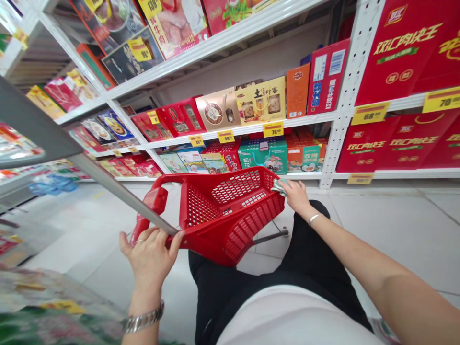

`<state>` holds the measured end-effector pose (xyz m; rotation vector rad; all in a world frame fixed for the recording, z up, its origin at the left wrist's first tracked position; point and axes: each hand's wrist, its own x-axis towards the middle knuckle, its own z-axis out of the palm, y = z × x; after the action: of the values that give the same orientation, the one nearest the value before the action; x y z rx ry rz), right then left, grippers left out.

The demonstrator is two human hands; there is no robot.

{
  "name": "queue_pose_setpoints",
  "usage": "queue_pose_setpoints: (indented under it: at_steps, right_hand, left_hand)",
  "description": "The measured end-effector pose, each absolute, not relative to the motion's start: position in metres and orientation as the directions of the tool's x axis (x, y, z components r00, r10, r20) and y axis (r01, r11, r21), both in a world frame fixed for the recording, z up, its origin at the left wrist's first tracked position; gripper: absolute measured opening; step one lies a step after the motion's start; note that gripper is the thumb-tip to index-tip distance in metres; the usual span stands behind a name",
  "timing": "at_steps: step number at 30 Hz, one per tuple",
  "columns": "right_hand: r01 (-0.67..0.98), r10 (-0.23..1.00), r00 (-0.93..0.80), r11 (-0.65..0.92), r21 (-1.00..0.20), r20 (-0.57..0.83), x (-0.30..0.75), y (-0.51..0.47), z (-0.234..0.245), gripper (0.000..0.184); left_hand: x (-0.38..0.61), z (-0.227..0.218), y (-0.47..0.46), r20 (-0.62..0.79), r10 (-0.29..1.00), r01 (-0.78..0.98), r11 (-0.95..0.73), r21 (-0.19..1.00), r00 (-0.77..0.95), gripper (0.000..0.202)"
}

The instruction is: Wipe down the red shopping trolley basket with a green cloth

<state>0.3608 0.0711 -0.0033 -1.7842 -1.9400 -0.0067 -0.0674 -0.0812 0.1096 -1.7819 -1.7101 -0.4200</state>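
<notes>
A red plastic shopping basket [215, 237] on a wheeled cart frame stands close before my knees, its perforated inside showing nothing in it. My left hand [151, 251] is closed around the basket's near left edge, by a grey metal bar [122, 191] that slants up to the left. At the far right end, my right hand [296, 195] pinches a pale green and white cloth [280, 186] against the rim. A bracelet circles the right wrist, and a metal watch [143, 318] the left one.
White shelving [230, 129] with gift boxes and yellow price tags runs along the front. Large red boxes [373, 143] fill the right bay. A blue plastic bundle [52, 184] lies at the left. Floral-patterned goods [53, 306] sit at lower left. Pale tiles [388, 215] cover the floor.
</notes>
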Motion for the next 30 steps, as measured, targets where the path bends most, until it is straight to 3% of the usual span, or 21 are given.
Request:
queue_pose_setpoints:
  at_steps: [4, 9, 11, 13, 15, 21, 24, 30]
  right_hand:
    - [0.79, 0.945, 0.239, -0.055, -0.61, 0.224, 0.383, 0.09, -0.004, 0.061]
    - [0.689, 0.914, 0.36, -0.126, -0.714, 0.187, 0.373, 0.095, -0.005, 0.058]
    - [0.679, 0.901, 0.355, -0.066, -0.731, 0.249, 0.356, 0.091, 0.003, 0.061]
    - [0.704, 0.886, 0.249, 0.113, -0.701, 0.392, 0.331, 0.082, 0.016, 0.066]
    - [0.717, 0.838, 0.031, 0.361, -0.597, 0.544, 0.298, 0.068, 0.033, 0.071]
    - [0.549, 0.545, -0.492, 0.8, -0.244, 0.679, 0.181, 0.006, 0.057, 0.07]
    - [0.501, 0.495, -0.593, 0.844, -0.191, 0.635, 0.154, -0.011, 0.051, 0.071]
    - [0.618, 0.634, -0.594, 0.754, -0.222, 0.495, 0.188, 0.01, 0.039, 0.067]
  left_hand:
    - [-0.066, 0.108, -0.082, 0.636, 0.766, 0.977, 0.047, -0.208, 0.098, 0.04]
    - [-0.053, 0.107, -0.085, 0.646, 0.761, 0.987, 0.062, -0.15, 0.05, 0.038]
    - [-0.049, 0.106, -0.086, 0.648, 0.761, 0.991, 0.058, -0.121, 0.035, 0.038]
    - [-0.046, 0.105, -0.085, 0.648, 0.761, 0.993, 0.059, -0.098, 0.018, 0.038]
    - [-0.045, 0.104, -0.085, 0.646, 0.764, 0.995, 0.056, -0.078, 0.008, 0.037]
    - [-0.044, 0.104, -0.086, 0.639, 0.769, 0.998, 0.034, -0.048, 0.005, 0.039]
    - [-0.045, 0.105, -0.088, 0.641, 0.767, 0.999, 0.025, -0.046, 0.01, 0.037]
    - [-0.051, 0.106, -0.09, 0.633, 0.774, 0.998, 0.03, -0.051, 0.009, 0.036]
